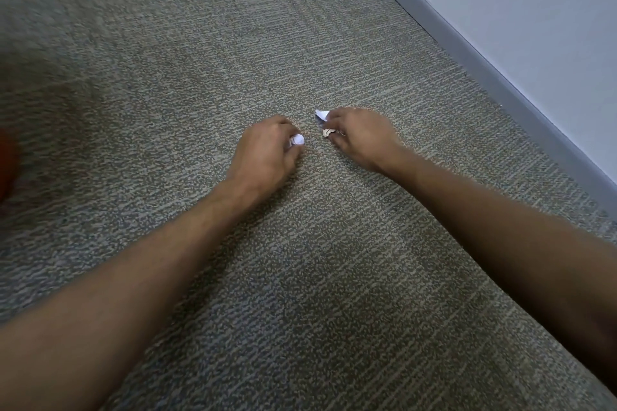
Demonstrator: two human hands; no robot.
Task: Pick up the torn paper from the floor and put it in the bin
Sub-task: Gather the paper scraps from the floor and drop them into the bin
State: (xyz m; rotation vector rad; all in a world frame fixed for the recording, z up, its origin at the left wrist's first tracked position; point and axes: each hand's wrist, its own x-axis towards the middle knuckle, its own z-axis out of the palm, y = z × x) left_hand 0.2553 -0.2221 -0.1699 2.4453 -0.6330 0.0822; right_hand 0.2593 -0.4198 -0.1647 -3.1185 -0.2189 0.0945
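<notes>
Left hand (267, 152) curls round a white paper wad (297, 140); right hand (359, 137) pinches torn paper scraps (323, 115) low over the carpet (200, 60), possibly touching. Pickup step; bin unseen, must be located next.

A white scrap (297, 139) shows as a small crumpled wad, rounded and bright, near the middle of the scene; it is curled inside the fingers of the left hand (267, 153), low over the carpet (200, 60), with only its right face showing; whether it touches the carpet cannot be told. Just right of it, a second white scrap (322, 114) sticks out as a pointed, folded corner from the far side of the right hand (362, 137); a third scrap (327, 132), duller and creased, is pinched under the same fingers, nearer; the two groups lie apart, a strip of carpet between them.
</notes>
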